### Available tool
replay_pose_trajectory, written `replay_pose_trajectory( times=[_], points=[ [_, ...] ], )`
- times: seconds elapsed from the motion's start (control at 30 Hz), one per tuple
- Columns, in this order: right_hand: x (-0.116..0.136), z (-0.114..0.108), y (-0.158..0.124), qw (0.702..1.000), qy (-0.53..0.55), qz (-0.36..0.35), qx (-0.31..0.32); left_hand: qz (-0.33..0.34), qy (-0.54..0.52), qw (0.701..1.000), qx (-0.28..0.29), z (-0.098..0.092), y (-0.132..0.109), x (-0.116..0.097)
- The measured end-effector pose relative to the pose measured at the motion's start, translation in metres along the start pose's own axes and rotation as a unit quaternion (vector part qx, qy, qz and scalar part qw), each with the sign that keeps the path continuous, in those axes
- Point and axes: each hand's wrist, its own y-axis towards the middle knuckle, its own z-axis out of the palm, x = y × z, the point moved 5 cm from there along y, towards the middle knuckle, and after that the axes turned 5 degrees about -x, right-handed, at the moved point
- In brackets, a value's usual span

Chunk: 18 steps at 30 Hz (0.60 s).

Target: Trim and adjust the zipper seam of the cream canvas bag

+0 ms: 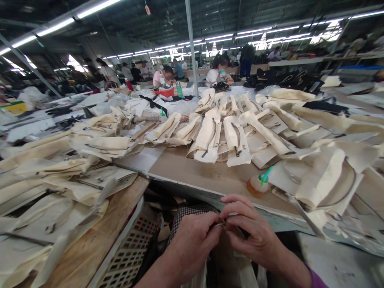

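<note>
At the near edge of the table, my left hand is closed, its thumb and forefinger pinching the upper edge of a cream fabric piece. My right hand meets it from the other side, fingers bent over the same edge and thumb tucked below. The piece hangs down in front of me, and its lower part is dim. The small spot between the fingertips is mostly covered. Similar cream pieces with dark zipper strips, such as this one, lie in rows on the table ahead.
A bottle with orange-brown liquid and a green nozzle stands right of my hands. Left are a white plastic basket and a wooden board under more cream pieces. A metal pole rises beyond the table; several people work farther back.
</note>
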Motion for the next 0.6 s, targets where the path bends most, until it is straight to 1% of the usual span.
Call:
replay_pose_trajectory(
  times=[0.23,0.37,0.47,0.6],
  points=[
    [-0.001,0.0045,0.0016,0.999,0.023,0.027,-0.031,0.006,0.018,1.0,-0.014,-0.0039,0.0008,0.0004],
    [-0.0041,0.0067,-0.0011,0.998,0.028,0.058,-0.01,-0.005,-0.017,1.0,-0.007,-0.0057,0.0008,0.0013],
    [-0.0059,0.0055,-0.0047,0.997,0.014,0.069,-0.003,-0.008,-0.043,0.999,-0.014,-0.0078,-0.0001,0.0008],
    [-0.006,0.0047,-0.0075,0.998,0.0,0.066,-0.002,0.001,-0.01,0.999,-0.038,-0.0096,-0.0014,0.0029]
  ],
)
